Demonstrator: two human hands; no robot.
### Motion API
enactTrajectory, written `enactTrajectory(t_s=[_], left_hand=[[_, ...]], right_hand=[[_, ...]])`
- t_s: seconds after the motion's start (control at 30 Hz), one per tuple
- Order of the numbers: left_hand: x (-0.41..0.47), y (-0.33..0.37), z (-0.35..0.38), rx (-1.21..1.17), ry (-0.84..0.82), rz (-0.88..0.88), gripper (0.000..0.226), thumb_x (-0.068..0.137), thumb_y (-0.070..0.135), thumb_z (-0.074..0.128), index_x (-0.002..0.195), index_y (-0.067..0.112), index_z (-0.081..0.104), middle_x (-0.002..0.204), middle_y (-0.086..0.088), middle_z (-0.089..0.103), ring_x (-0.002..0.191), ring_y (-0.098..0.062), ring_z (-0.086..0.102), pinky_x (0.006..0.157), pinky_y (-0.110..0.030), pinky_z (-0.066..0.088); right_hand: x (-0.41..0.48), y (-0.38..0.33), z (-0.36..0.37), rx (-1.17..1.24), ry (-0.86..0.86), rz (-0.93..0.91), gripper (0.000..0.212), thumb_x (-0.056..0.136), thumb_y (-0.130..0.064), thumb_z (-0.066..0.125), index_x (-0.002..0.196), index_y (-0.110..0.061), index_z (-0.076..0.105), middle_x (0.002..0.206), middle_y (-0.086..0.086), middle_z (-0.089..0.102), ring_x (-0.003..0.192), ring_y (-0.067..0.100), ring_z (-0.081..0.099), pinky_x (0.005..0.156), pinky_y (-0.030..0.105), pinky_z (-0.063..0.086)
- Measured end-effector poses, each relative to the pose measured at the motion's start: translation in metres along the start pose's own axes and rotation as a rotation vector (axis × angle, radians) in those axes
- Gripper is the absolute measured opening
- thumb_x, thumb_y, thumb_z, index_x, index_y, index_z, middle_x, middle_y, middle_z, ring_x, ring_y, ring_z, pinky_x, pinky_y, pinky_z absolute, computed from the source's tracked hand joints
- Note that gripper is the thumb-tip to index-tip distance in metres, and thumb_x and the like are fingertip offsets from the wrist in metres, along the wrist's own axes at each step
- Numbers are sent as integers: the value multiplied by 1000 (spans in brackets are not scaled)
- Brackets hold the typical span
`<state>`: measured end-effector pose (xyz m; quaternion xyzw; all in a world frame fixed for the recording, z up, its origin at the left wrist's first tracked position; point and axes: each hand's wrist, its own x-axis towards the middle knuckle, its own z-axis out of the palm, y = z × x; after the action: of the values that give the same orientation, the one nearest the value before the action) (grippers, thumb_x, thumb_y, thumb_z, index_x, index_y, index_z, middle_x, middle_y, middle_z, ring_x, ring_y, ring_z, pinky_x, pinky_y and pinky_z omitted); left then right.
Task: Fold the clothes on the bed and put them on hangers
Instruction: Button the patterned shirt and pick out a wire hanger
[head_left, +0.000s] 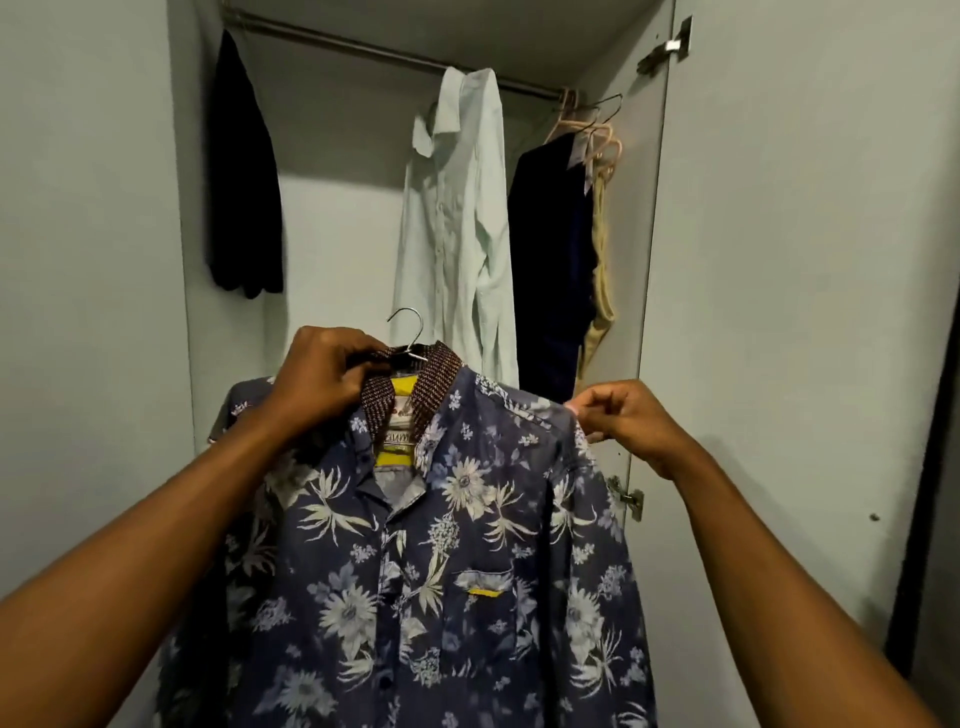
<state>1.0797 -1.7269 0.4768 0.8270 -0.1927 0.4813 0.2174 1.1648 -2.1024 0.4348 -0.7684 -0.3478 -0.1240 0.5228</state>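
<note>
**Head view: soft, light and quick to slip**

Held up in front of the open wardrobe: the blue flower shirt, already on a wire hanger, with only the hook poking out above the collar. Gripped at the collar by the left hand, fingers curled tight round the cloth. Cannot tell if the wire is inside that grip too. Pinched at the shoulder seam by the right hand, thumb and fingertips closed on a small bit of cloth.

Looks soft and floppy, thin, and light enough to lift with one hand. Sags anywhere not held up. Probably a bit slippy on thin wire, so likely to slide off one shoulder if tipped. Not a breaking kind of thing, but easy to crease.

Best to hold at the top, round the hanger neck just under the hook, with the collar squeezed in too. Good to tug the shoulder straight over the hanger end first. Then up to the rail, maybe into the gap between the dark coat and the pale green shirt. Safer not to lift by a sleeve or the hem: would likely just drag off the hanger.
</note>
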Motion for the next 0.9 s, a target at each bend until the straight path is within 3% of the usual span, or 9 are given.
enactTrajectory(t_s=[0.07, 0.13, 0.27, 0.33, 0.47, 0.57, 0.67, 0.77, 0.9], left_hand=[[0, -2, 2, 20, -8, -12, 30, 81, -9, 74, 103, 9, 80, 93, -4, 78, 79, -13, 72, 79, -35, 62], [0, -3, 4, 14, -20, -27, 28, 82, -8, 75, 102, 10, 80, 92, -2, 78, 78, -10, 72, 78, -32, 61], [2, 2, 8, -12, -92, -56, 23, 84, -2, 77, 102, 12, 80, 91, 4, 77, 77, 8, 65, 72, -8, 52], [3, 4, 12, -28, -132, -80, 22, 85, 2, 78, 102, 14, 80, 88, 9, 76, 72, 12, 65, 69, -4, 49], [3, 12, 23, -118, -213, -160, 16, 85, 12, 80, 99, 19, 81, 85, 11, 77, 76, 2, 70, 76, -31, 61], [3, 18, 32, -195, -232, -207, 14, 85, 13, 80, 98, 17, 81, 86, 7, 78, 81, -7, 73, 81, -43, 61], [1, 18, 31, -231, -217, -236, 10, 86, 16, 80, 95, 17, 81, 83, 5, 78, 82, -14, 74, 81, -47, 60], [-2, 17, 20, -279, -230, -224, 12, 85, 22, 81, 97, 18, 80, 85, 6, 78, 84, -14, 74, 83, -47, 60], [1, 3, -9, -222, -387, -191, 51, 70, 46, 87, 116, 27, 73, 99, 9, 76, 94, -5, 71, 84, -31, 57]], right_hand=[[-1, -3, -8, -19, -32, -5, 17, 96, -18, 69, 96, -4, 77, 86, 16, 77, 76, 25, 74, 73, 35, 61], [-2, -4, -12, -13, -22, -1, 25, 97, -28, 67, 105, -5, 76, 91, 13, 78, 86, 28, 76, 80, 37, 62], [4, -3, -2, -169, -144, -17, 17, 89, -21, 76, 98, -6, 79, 91, 8, 78, 85, 21, 73, 78, 36, 61], [12, -11, -3, -243, -142, 13, 14, 93, -22, 74, 94, -10, 81, 88, 3, 79, 82, 14, 74, 75, 34, 59], [41, -69, 26, -281, -23, -116, 34, 92, -47, 70, 104, -16, 77, 94, -3, 79, 88, 9, 75, 82, 33, 62], [67, -104, 62, -285, -99, -173, 31, 91, -40, 75, 107, -13, 75, 91, 1, 79, 83, 12, 77, 75, 33, 63], [86, -111, 77, -357, -154, -158, 22, 90, -25, 79, 96, -4, 77, 80, 7, 78, 73, 16, 77, 67, 30, 62], [91, -109, 80, -282, -150, -156, 19, 93, -20, 76, 94, -1, 76, 82, 10, 77, 73, 13, 75, 68, 25, 59], [93, -99, 71, -218, 14, -194, 17, 93, -19, 75, 88, -3, 77, 85, 9, 78, 82, 22, 75, 77, 37, 61]])
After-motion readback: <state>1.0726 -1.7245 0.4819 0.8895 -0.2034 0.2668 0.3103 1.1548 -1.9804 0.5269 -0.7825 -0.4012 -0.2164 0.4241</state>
